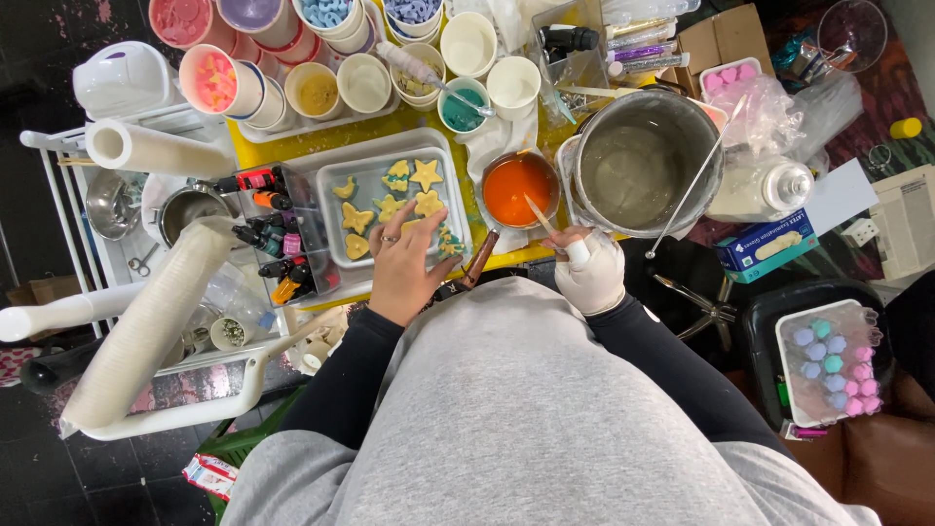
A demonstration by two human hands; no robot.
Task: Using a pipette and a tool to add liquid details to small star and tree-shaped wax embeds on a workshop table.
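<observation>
My bare left hand (pixel 404 261), a ring on one finger, rests with fingers spread on the near edge of a clear mould tray (pixel 336 200) holding several yellow star, heart and duck shapes. My right hand (pixel 590 273) wears a white glove and grips a thin wooden stick (pixel 538 214). The stick's tip dips into a small saucepan of orange liquid (pixel 516 188), whose brown handle (pixel 480 259) points toward me. Both sleeves are black.
A large steel pot (pixel 638 161) of pale liquid with a metal rod stands right of the saucepan. Several cups of coloured powders and pieces (pixel 321 58) line the back. Small dye bottles (pixel 273 239) sit left of the tray. A box of pastel shapes (pixel 833 360) lies far right.
</observation>
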